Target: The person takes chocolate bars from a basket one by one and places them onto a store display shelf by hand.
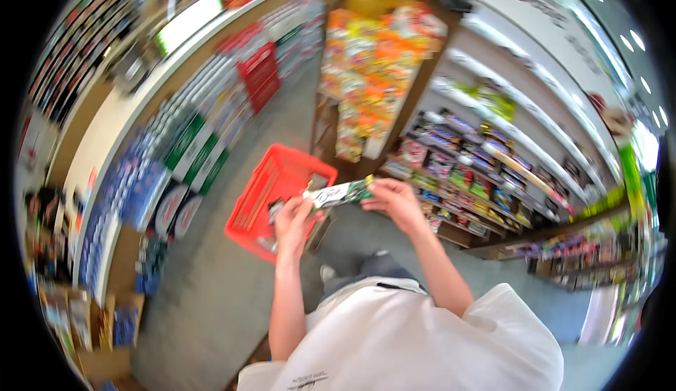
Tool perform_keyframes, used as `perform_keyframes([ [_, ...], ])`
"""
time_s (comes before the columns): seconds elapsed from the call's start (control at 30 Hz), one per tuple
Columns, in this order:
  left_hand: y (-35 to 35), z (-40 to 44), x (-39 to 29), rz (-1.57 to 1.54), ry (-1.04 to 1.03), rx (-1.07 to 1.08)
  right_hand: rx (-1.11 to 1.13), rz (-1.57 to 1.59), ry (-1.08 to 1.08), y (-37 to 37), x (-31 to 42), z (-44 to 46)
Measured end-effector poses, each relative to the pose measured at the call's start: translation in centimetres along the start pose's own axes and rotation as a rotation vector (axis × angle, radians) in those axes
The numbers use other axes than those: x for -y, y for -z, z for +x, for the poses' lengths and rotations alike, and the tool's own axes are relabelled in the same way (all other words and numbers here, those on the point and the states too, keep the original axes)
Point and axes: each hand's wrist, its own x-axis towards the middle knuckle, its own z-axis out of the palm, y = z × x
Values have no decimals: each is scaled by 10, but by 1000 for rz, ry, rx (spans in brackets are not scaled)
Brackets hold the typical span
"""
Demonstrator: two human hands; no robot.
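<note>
Stretched between my two hands is a slim packet (pixel 340 194) with a green, white and dark wrapper and black script lettering, too blurred to read. My left hand (pixel 294 221) pinches its left end. The right end, with a touch of yellow, sits between the fingers of my right hand (pixel 396 202). Below and to the left of the packet is a red plastic shopping basket (pixel 246 211). A few small items lie inside it, partly hidden by my left hand, and I cannot make out their kind.
Along the left runs a long counter (pixel 113 120) with rows of boxed goods beneath it. Orange and yellow bags hang on a display stand (pixel 377 60) ahead. To the right, a shelf unit (pixel 486 173) holds many small packets. Grey floor (pixel 190 299) lies between them.
</note>
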Motion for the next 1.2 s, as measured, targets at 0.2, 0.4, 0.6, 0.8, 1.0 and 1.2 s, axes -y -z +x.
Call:
perform_keyframes([
  [0.2, -46, 4, 11, -4, 47, 205, -186, -49, 103, 27, 28, -42],
  [0.4, -98, -2, 46, 8, 64, 290, -296, -44, 212, 76, 46, -78],
  [0.6, -165, -26, 88, 78, 107, 347, -424, 43, 269, 141, 56, -127],
  [0.8, -215, -56, 125, 160, 167, 365, -452, 140, 282, 205, 52, -171],
  [1.0, -263, -91, 165, 194, 200, 356, -525, 186, 265, 261, 51, -213],
  [1.2, -299, -121, 195, 332, 213, 357, -595, 221, 309, 292, 51, -249],
])
